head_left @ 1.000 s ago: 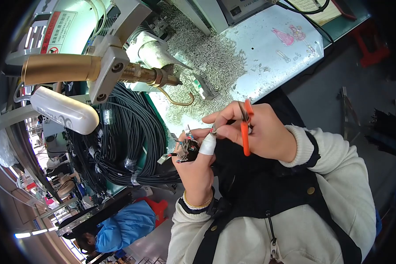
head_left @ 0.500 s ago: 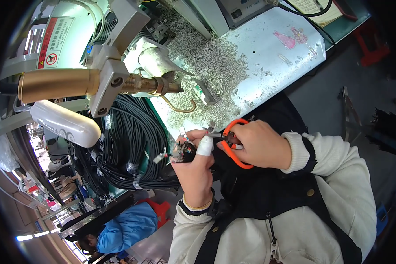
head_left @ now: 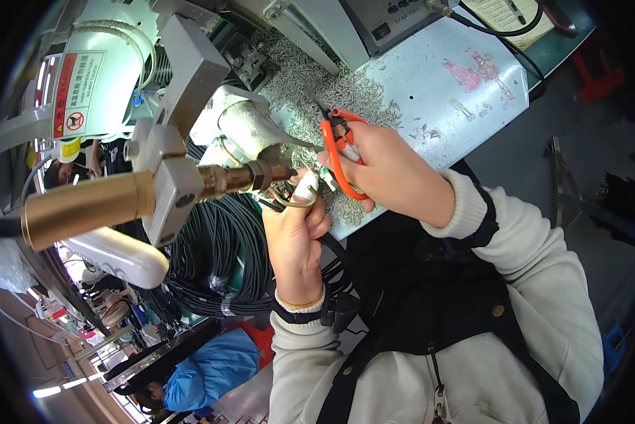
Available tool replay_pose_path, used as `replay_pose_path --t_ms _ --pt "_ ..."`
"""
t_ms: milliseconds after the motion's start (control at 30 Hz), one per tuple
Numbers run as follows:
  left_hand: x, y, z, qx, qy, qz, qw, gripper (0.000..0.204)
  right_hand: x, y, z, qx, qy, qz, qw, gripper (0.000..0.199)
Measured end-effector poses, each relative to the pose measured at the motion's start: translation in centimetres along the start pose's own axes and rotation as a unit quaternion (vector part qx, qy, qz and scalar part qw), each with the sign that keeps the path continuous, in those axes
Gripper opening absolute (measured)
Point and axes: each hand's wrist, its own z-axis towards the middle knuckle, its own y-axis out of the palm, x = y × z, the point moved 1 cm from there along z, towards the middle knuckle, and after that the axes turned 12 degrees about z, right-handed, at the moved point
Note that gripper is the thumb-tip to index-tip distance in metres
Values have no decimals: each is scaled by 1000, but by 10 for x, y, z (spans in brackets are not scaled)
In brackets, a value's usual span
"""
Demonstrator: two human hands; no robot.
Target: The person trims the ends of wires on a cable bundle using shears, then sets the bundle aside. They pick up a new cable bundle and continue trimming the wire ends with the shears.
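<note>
My right hand (head_left: 399, 173) is closed around orange-handled pliers (head_left: 336, 159), their dark jaws pointing up and away over a heap of small silvery metal pieces (head_left: 367, 99). Close on its left, my left hand (head_left: 293, 230) has its fingers closed on black cables (head_left: 337, 258). White wrapping covers a digit of that hand (head_left: 305, 187). The cable ends are mostly hidden under the tip of a soldering iron with a brass-coloured barrel (head_left: 88, 208). A small green-and-white piece (head_left: 326, 177) shows between the two hands; I cannot tell whether either touches it.
Coiled black cable (head_left: 222, 247) lies left of my left hand. A metal bracket (head_left: 169, 173) carries the iron. At the back stands a grey box (head_left: 388, 25) beside the light worktop (head_left: 444, 99). A co-worker in blue (head_left: 211, 367) sits at lower left.
Both hands have moved up and away from my body. The left hand has brought the cables to the iron's tip. The pliers have swung so their jaws point away over the metal pieces.
</note>
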Motion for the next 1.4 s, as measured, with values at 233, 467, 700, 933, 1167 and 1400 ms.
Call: replay_pose_path --t_ms 233,467,700,933,1167,1400 --pt "1 -8 1 -8 8 20 1000 21 3 4 3 12 -48 -34 998 15" --pt "3 1 -3 57 28 54 997 20 10 4 4 16 -83 -44 995 13" --pt "4 -5 -3 29 28 53 998 19 13 6 1 40 -107 -67 991 15" --pt "8 5 -28 30 -39 -35 998 20 12 0 -14 24 -116 -51 992 17" --pt "-20 4 -60 41 60 227 971 20 1 4 -43 -19 -203 -203 958 18" --pt "-17 7 -65 -82 19 83 993 16 7 6 -49 -16 -211 -190 959 23"
